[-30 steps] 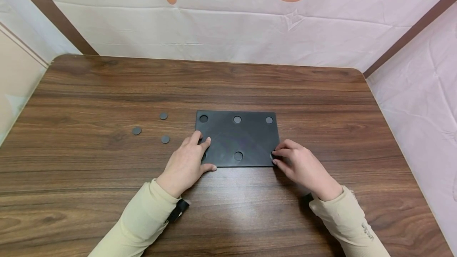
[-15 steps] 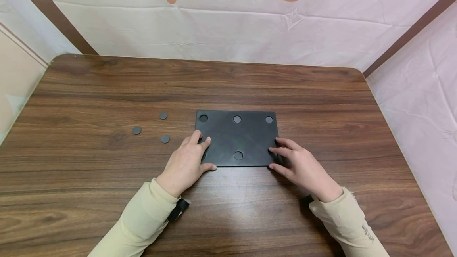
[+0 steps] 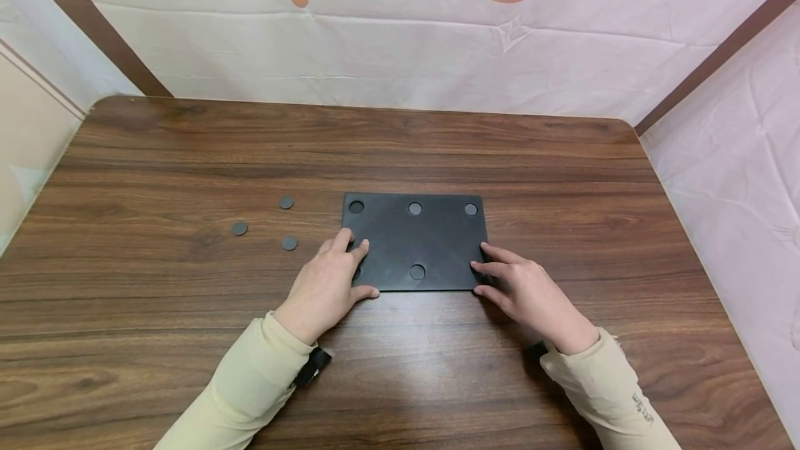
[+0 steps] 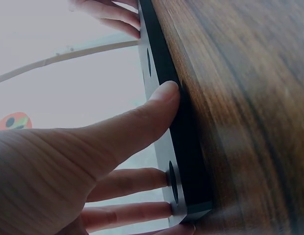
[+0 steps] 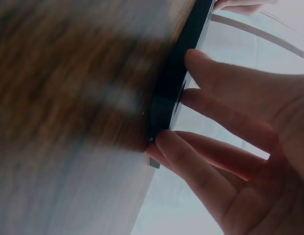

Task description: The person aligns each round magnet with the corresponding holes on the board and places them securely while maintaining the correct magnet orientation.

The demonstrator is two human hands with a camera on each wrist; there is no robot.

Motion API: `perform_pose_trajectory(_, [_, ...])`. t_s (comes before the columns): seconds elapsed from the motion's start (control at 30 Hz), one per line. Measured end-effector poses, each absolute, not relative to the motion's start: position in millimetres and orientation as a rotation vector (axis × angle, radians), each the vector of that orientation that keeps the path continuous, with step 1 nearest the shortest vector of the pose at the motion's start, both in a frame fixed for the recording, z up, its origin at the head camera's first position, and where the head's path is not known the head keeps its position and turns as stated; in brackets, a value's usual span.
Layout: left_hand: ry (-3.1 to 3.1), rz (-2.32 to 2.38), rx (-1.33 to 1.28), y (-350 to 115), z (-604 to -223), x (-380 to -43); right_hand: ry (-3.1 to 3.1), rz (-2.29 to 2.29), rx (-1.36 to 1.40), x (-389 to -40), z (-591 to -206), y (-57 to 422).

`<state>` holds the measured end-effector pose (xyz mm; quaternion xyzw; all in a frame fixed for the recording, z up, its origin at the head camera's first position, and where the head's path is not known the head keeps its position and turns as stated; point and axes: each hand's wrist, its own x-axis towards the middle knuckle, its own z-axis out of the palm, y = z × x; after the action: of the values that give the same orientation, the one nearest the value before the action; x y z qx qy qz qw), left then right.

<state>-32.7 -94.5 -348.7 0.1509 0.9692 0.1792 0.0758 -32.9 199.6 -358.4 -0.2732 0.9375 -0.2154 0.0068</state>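
Observation:
A black rectangular plate (image 3: 431,242) with several round recesses lies on the table. My left hand (image 3: 319,290) holds its near left corner, the thumb (image 4: 164,98) against the front edge and fingertips on the top face and left edge. At the near right corner my right hand (image 3: 531,294) touches the plate, fingers spread. Its index finger presses over the corner recess, its thumb (image 5: 201,61) at the front edge. Small grey discs show in the far middle recess (image 3: 415,209) and far right recess (image 3: 471,210). The far left recess (image 3: 356,207) looks darker and deeper.
Three loose grey discs, a far one (image 3: 286,202), a left one (image 3: 239,228) and a near one (image 3: 289,244), lie left of the plate. The wooden table (image 3: 400,380) ends at a pale fabric wall (image 3: 387,54) behind.
My right hand has gone from pinching at the near right recess to spread fingers on that corner. The left hand, plate and loose discs have stayed in place.

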Motion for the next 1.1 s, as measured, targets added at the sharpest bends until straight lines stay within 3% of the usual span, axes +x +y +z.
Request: perform_pose_trajectory(1.1, [2.978,0.496,0.580,-104.2,-351.1,-28.9,2.912,-0.593,-0.819,-35.8,-350.9,193.4])
